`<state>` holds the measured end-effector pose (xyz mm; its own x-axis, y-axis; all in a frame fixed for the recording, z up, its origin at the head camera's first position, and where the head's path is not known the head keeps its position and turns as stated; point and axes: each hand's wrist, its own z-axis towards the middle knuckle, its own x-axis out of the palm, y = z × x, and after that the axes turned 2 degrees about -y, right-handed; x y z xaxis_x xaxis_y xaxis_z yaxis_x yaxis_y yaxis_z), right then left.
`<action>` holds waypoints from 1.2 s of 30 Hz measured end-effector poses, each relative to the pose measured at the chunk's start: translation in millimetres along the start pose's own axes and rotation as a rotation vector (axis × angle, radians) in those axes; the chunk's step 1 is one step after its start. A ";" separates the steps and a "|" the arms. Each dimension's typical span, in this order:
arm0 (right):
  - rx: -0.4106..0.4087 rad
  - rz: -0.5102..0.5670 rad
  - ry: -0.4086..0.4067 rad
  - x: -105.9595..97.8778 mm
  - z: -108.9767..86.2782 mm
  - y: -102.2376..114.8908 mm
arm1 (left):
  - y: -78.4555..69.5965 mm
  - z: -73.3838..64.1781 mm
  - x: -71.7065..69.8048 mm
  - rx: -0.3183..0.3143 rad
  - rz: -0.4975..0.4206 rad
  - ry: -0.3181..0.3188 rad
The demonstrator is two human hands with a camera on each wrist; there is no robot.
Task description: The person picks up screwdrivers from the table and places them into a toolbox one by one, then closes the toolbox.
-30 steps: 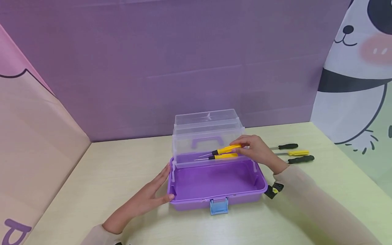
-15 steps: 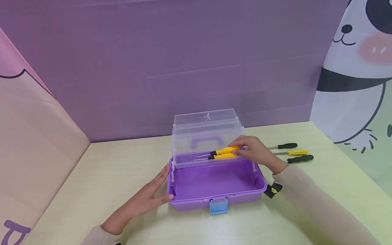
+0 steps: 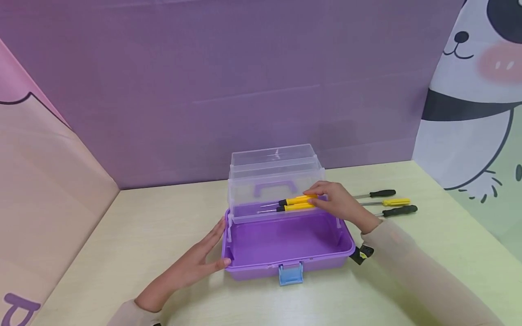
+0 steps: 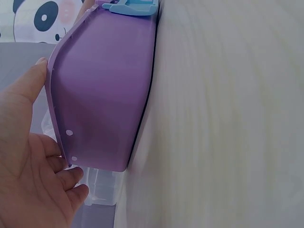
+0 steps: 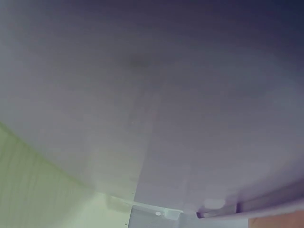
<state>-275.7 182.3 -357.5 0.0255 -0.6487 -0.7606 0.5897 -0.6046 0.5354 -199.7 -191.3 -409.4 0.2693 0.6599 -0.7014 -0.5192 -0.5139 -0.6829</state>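
A purple toolbox (image 3: pixel 285 242) stands with its clear lid (image 3: pixel 273 165) raised. In the raised clear tray (image 3: pixel 253 219) lies a yellow-handled screwdriver (image 3: pixel 299 207) with a black collar. My right hand (image 3: pixel 338 201) pinches the handle end of a second yellow screwdriver (image 3: pixel 294 200), just behind the first; its thin shaft points left. My left hand (image 3: pixel 195 262) rests against the box's left side, thumb on the rim and fingers towards the back corner. The left wrist view shows the thumb along the purple wall (image 4: pixel 102 90). The right wrist view is mostly a close, blurred surface.
Right of the box lie a black-handled screwdriver (image 3: pixel 382 193), a clear yellow-handled one (image 3: pixel 396 202) and another black-handled one (image 3: pixel 399 211). A light blue latch (image 3: pixel 291 274) hangs open at the box's front. A purple backdrop (image 3: pixel 204 90) stands behind the table.
The screwdriver in my right hand has come down slightly and left, closer to the one in the tray. My left hand stays on the box.
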 end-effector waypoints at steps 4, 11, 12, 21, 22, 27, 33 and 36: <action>0.000 -0.010 0.008 0.1 0.1 -0.4 | 0.5 0.5 0.4 -0.002 0.004 0.001; 0.003 -0.005 0.013 -0.4 1.4 -0.7 | 0.6 0.6 -0.3 0.006 0.000 -0.002; 0.003 -0.005 0.012 -0.5 1.4 -0.7 | 0.5 0.7 -0.4 0.007 -0.003 -0.002; 0.031 0.023 -0.005 -0.5 0.8 -1.2 | 1.3 1.1 0.3 0.010 -0.016 -0.007; 0.028 0.027 -0.004 -0.8 0.7 -1.6 | 1.3 1.0 0.4 0.014 -0.012 -0.007; 0.034 0.128 0.010 -5.0 -1.5 -7.7 | 0.4 0.7 0.9 0.020 -0.024 -0.001; 0.146 0.299 0.009 -10.8 -8.6 -14.4 | 0.8 -0.4 2.7 0.015 -0.022 0.002; 0.181 0.366 0.000 -12.1 -12.4 -14.7 | 0.9 -0.7 2.8 0.015 -0.013 0.000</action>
<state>-274.7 204.8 -360.6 0.2077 -0.8360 -0.5079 0.3900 -0.4053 0.8268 -198.8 -190.3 -412.1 0.2761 0.6663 -0.6927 -0.5279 -0.4971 -0.6886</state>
